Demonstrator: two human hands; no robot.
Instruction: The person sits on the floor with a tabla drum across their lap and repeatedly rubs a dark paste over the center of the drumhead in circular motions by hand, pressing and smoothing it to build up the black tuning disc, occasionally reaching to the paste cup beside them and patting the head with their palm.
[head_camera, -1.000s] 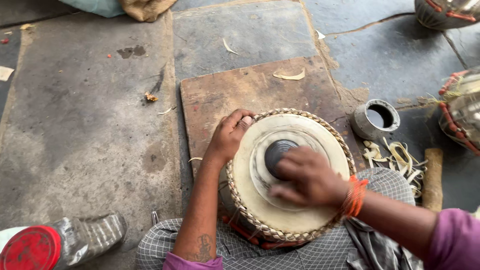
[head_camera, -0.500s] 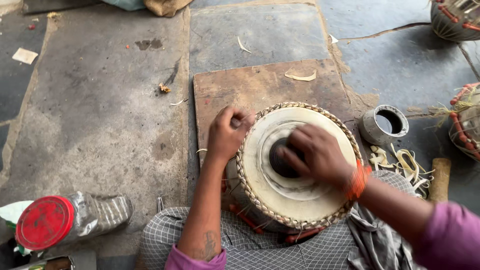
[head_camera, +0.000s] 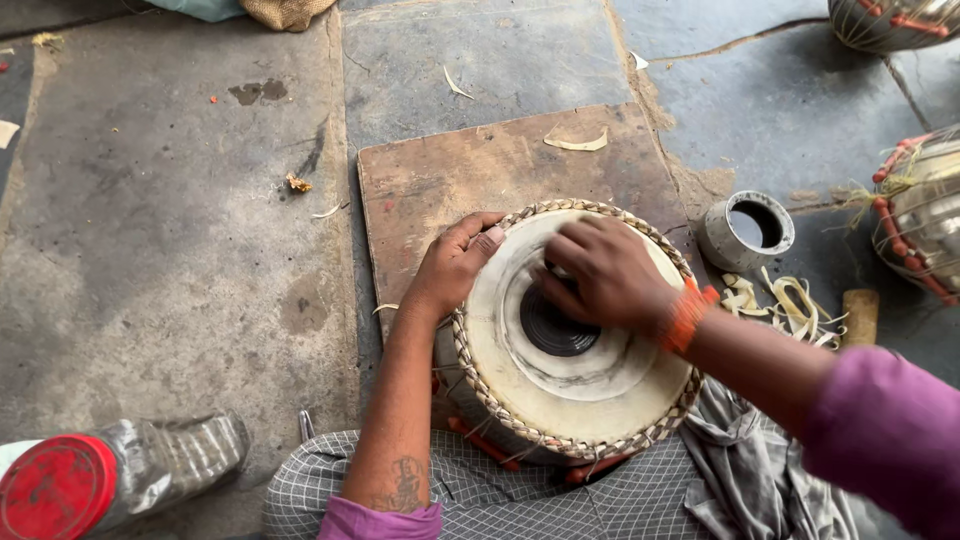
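— Where's the drum?

— The round drum (head_camera: 575, 350) sits on the person's checked-cloth lap (head_camera: 500, 495), its pale skin facing up, its far edge over a brown wooden board (head_camera: 470, 180) on the stone floor (head_camera: 150, 250).

— And the hands?

— The right hand (head_camera: 605, 275) lies on the black centre patch (head_camera: 555, 330), fingers curled and pressed down; whether they pinch anything, I cannot tell. The left hand (head_camera: 455, 265) has its grip wrapped on the braided rim (head_camera: 470, 360), thumb on the skin.

— Around it?

— A small grey cup (head_camera: 745, 230) and pale strips (head_camera: 775, 300) to the right; a red-capped plastic bottle (head_camera: 120, 475) lying at the lower left.
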